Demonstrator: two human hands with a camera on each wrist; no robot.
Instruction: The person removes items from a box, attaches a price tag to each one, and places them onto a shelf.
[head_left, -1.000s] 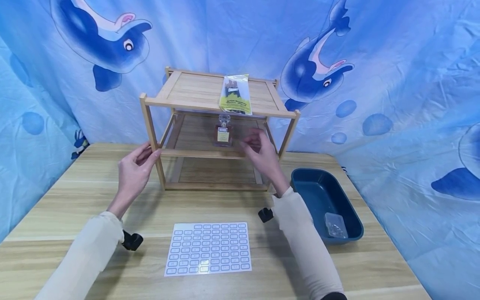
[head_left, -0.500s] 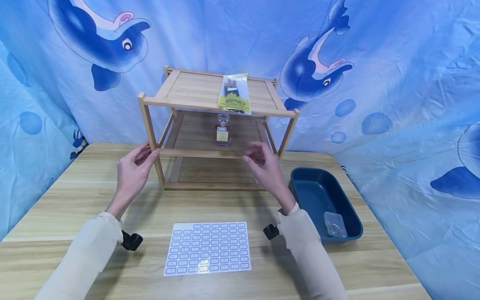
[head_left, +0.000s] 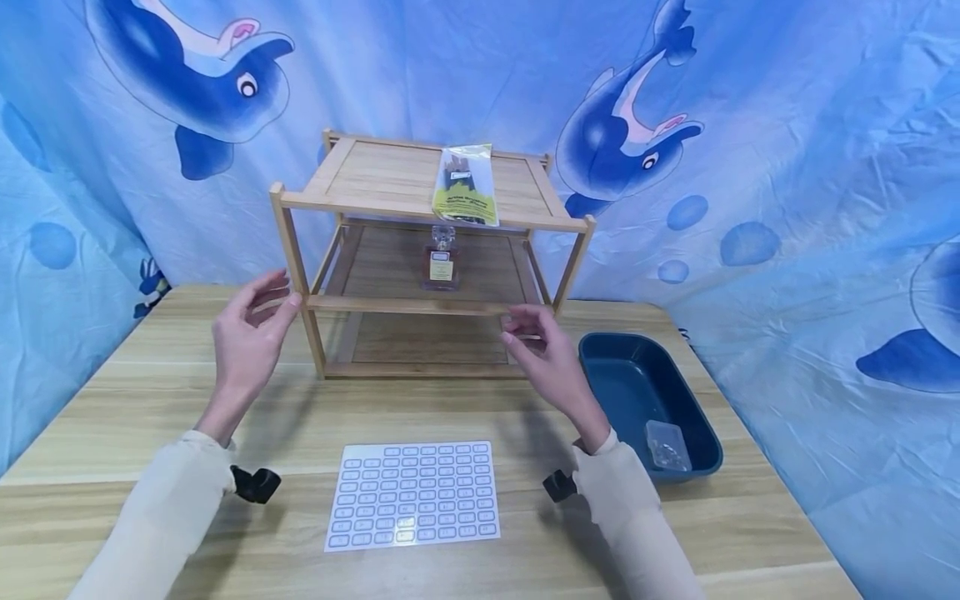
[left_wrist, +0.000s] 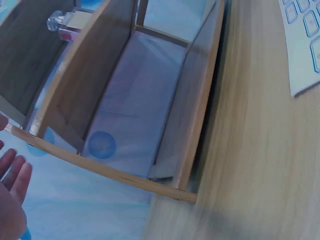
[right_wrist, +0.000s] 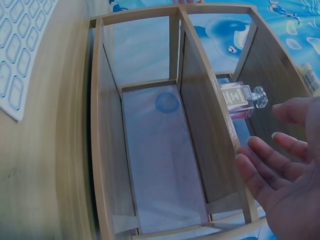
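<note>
Blue tub (head_left: pixel 636 385) sits beside the wooden rack (head_left: pixel 405 305); left hand (head_left: pixel 250 332) and right hand (head_left: pixel 551 357) are loosely uncurled.

Rack (head_left: pixel 375 179): smooth wood. Bottle (head_left: pixel 441 268), shaded: probably glossy glass. Sheet (head_left: pixel 412 496): glossy paper. Packet (head_left: pixel 464 187): shiny plastic. Bin (head_left: pixel 630 385): smooth plastic. Backdrop (head_left: pixel 465 75): creased cloth.

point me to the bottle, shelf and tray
Bottle (head_left: pixel 441 268), head view, on its labelled front
Shelf (head_left: pixel 382 177), head view, on its top board
Tray (head_left: pixel 639 387), head view, on its bare inner floor
</note>
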